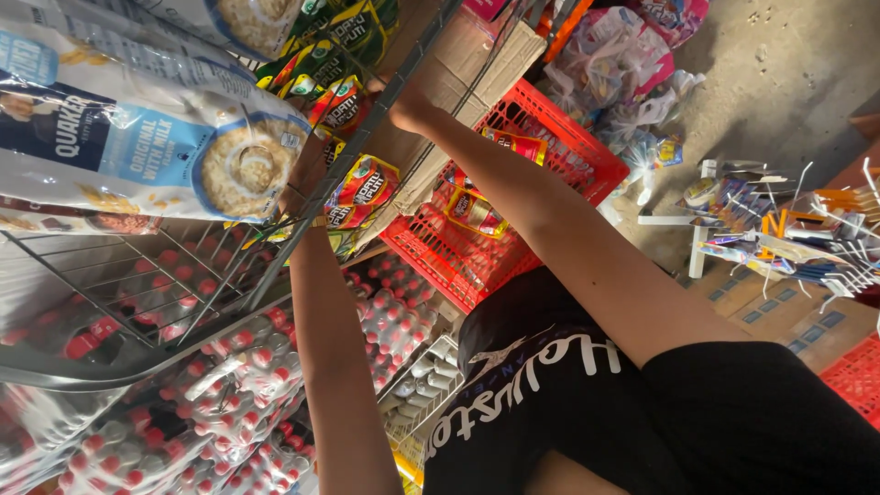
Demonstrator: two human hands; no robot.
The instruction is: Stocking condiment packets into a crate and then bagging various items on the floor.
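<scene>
While both of my arms reach up into the wire rack [229,266], the things nearest my hands are the small red, yellow and green sachets [365,191] stacked on its upper shelf. They lie in a loose row behind the slanting metal upright. My left hand [307,170] is at the sachets just beside the big oat bag [156,137]; it is partly behind the wire and the bag's edge, so I cannot tell how far it is open or whether it grips anything. My right hand [403,105] is higher up, at the edge of a cardboard box [467,78], and the rack post hides the fingers (so again I cannot say if it is closed on anything).

Under the shelf, shrink-wrapped packs of red-capped bottles [229,385] fill the lower level. To the right of the rack a red plastic crate [513,183] sits on the floor with a couple of the yellow-and-red packets [475,213] inside. Further right, clear bags of goods [623,64] are heaped on the concrete floor [788,82], and a white stand of small hanging items [779,229] is near the frame's edge.
</scene>
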